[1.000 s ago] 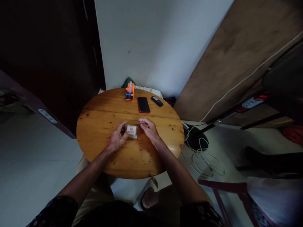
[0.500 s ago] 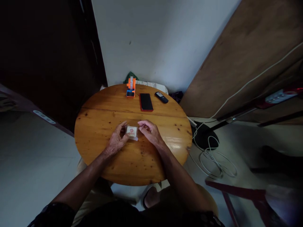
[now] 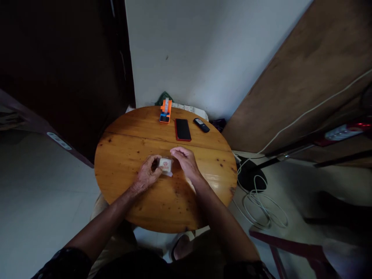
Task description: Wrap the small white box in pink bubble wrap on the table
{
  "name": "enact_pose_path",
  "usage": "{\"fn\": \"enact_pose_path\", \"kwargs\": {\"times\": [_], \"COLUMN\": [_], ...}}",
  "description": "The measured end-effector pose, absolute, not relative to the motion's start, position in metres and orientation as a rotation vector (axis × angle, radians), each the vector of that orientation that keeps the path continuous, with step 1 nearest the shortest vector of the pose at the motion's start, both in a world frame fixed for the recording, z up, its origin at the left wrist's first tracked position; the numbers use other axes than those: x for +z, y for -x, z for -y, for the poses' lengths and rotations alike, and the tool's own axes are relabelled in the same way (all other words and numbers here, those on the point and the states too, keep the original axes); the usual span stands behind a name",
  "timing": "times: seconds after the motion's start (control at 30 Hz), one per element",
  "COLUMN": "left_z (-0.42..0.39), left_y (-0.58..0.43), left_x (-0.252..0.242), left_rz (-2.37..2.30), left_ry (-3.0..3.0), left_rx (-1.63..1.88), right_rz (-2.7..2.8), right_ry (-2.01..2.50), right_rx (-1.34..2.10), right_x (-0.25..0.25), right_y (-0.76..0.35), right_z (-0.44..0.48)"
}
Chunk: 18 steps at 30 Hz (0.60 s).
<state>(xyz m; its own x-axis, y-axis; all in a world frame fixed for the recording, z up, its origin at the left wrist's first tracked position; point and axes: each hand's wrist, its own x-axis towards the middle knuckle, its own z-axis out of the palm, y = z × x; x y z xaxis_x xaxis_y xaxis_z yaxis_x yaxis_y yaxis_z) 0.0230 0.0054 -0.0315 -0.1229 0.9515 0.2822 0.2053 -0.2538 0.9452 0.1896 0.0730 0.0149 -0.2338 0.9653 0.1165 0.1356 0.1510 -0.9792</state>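
Note:
A small white square packet (image 3: pixel 165 165) with red print lies on the table in clear plastic, with a pale flap at its lower edge. My left hand (image 3: pixel 148 173) grips its left side between thumb and fingers. Just right of the packet, my right hand (image 3: pixel 186 161) is raised a little. Its fingers and thumb come together at the tips; whether anything thin is between them cannot be made out.
On the oval wooden table (image 3: pixel 122 155), an orange and blue tape dispenser (image 3: pixel 165 111) stands at the back. Beside it lie a black phone with red edges (image 3: pixel 183 130) and a dark handset (image 3: pixel 201 125). A coiled white cable (image 3: pixel 263 205) is on the floor to the right.
My right hand's fingers have drawn closer together near the packet's upper right. My left hand keeps its grip on the packet. The whole view has shifted slightly.

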Motion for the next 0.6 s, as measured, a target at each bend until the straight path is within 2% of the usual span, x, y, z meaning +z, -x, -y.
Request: {"fn": "enact_pose_path", "kwargs": {"times": [0.27,0.6], "left_z": [-0.006,-0.004], "left_y": [-0.024,-0.024], "left_x": [-0.033,-0.025], "left_rz": [-1.341,-1.430], "left_ry": [-1.476,-1.579], "left_rx": [1.394,1.422], "right_rz": [1.786,1.819], "right_ry": [1.082,1.083], "right_rx": [1.449,1.138], "right_x": [0.022,0.012], "right_y": [-0.200,-0.173], "right_z": [-0.072,-0.092]}}
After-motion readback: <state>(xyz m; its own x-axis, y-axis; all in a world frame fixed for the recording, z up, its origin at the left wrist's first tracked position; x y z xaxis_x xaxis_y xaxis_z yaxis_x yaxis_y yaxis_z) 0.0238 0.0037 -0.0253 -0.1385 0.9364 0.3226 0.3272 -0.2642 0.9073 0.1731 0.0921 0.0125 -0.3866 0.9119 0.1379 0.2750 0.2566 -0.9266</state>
